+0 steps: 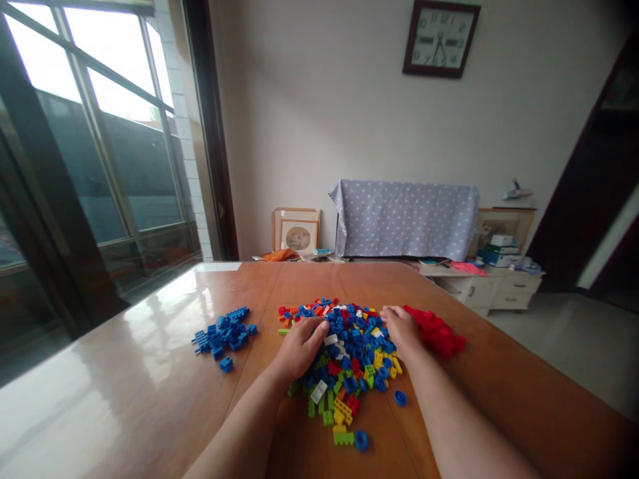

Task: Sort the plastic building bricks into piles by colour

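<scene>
A mixed pile of toy building bricks (352, 336) in blue, red, yellow, green, white and orange lies between my hands. My left hand (301, 344) rests against the pile's left side, thumb apart from the fingers, and no brick shows in it. At the pile's right edge is my right hand (401, 327), its fingers bent and close together; whether a brick is between the fingertips is hidden. Just right of that hand sits a heap of red bricks (439, 332). Farther left, a group of blue bricks (224, 332) lies apart from the pile.
A blue ring-shaped piece (400, 398) lies by my right forearm. Another blue ring (361, 440) touches a green brick (343, 439) near the front. The wooden table (150, 392) is glossy. Beyond it stand a cloth-covered object (407, 219) and a white cabinet (512, 291).
</scene>
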`<action>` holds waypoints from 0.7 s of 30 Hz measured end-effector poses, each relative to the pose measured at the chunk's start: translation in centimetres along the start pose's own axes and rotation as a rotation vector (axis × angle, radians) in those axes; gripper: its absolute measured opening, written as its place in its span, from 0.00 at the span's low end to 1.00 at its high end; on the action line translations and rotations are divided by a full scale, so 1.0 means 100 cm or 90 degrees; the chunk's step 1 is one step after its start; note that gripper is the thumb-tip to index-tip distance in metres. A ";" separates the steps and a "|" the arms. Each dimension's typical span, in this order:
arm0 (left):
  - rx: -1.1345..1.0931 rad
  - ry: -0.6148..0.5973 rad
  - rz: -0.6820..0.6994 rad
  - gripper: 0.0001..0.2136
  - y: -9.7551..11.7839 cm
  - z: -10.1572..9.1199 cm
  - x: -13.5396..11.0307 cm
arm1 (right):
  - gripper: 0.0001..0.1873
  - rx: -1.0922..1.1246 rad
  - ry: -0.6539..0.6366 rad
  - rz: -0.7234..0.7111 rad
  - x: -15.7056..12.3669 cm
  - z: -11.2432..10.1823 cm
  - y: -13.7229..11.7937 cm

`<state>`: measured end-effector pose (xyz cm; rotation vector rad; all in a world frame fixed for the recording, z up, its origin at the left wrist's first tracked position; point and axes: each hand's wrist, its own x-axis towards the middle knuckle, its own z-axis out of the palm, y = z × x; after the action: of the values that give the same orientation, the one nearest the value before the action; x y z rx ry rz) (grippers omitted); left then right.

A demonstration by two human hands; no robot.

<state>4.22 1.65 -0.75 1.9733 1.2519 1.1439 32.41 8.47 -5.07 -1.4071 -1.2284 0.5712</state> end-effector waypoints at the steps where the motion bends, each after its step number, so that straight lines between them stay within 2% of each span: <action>1: 0.014 -0.009 0.006 0.23 0.000 0.001 -0.002 | 0.21 0.001 -0.003 -0.001 -0.002 0.005 -0.002; 3: 0.051 -0.029 0.024 0.26 0.000 0.002 -0.005 | 0.20 0.009 -0.010 -0.002 -0.006 0.015 -0.006; 8: 0.146 -0.083 0.064 0.41 -0.002 0.002 -0.011 | 0.20 0.032 -0.051 -0.018 -0.012 0.025 -0.015; 11: 0.164 -0.093 0.066 0.44 -0.004 0.003 -0.012 | 0.21 0.056 -0.085 -0.027 -0.016 0.028 -0.022; 14: 0.163 -0.077 0.073 0.39 -0.006 0.005 -0.012 | 0.21 0.097 -0.147 -0.026 -0.024 0.032 -0.032; 18: 0.161 -0.042 0.091 0.28 -0.009 0.006 -0.009 | 0.22 0.148 -0.261 -0.050 -0.042 0.037 -0.053; 21: 0.144 -0.010 0.093 0.19 -0.013 0.006 -0.005 | 0.21 0.196 -0.295 -0.061 -0.050 0.036 -0.067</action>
<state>4.09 1.75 -2.25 2.2687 1.2959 1.0927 25.21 4.38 -1.27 -0.9785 -1.4860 1.0109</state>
